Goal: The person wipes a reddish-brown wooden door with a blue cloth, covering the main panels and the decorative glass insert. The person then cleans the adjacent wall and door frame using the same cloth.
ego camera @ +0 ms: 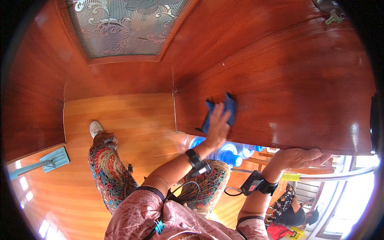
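Observation:
My left hand, slightly blurred, presses a dark blue cloth flat against the face of a glossy reddish-brown wooden door. The cloth's corners stick out past the fingers. Farther right, my right hand holds the door at its edge, thumb along the rim and some fingers partly hidden. A bunch of keys hangs by the lock at the door's upper right.
Large blue water bottles stand behind the door edge, near a metal pole with a yellow sleeve. A flat mop stands at left on the wooden floor. Patterned glass fills a panel ahead. Another person sits at lower right.

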{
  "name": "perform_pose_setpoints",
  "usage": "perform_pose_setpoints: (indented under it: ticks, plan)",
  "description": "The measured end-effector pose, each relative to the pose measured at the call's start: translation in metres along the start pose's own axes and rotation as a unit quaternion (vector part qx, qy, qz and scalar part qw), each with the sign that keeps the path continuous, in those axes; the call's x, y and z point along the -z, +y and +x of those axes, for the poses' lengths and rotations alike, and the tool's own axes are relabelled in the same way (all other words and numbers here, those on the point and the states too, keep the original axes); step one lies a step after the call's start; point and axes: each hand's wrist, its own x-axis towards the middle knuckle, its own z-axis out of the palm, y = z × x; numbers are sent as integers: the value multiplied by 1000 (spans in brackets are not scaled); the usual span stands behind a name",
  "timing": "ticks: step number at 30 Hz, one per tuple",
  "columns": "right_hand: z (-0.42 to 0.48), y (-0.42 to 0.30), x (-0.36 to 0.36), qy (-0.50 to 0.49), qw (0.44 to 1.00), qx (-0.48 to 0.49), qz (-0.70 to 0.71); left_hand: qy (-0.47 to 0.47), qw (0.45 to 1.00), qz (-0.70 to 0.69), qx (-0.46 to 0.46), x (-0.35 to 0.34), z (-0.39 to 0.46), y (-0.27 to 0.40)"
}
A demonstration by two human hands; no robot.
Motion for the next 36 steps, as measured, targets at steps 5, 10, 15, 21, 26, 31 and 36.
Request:
perform_pose_setpoints:
  ticks: [5,10,15,21,26,31,36]
  plan:
    - [3,-9,3,-5,999,1,43,108,958,-7,265,-4,-43,-167]
    - [7,15,13,1,1000,-12,27,101,914,7,393,-9,-55,-135]
    - [12,20,22,-17,974,-52,218,147,960,-128,199,-13,8,-59]
    - [20,41,37,-26,978,47,199,23,921,-375,101,60,105,135]
    - [32,42,47,-10,977,19,211,155,973,-107,-137,150,159,222]
    - [53,50,63,-8,971,-21,236,163,825,219,-495,191,256,362]
    - [63,59,72,-16,970,-47,237,129,722,318,-601,164,284,390]
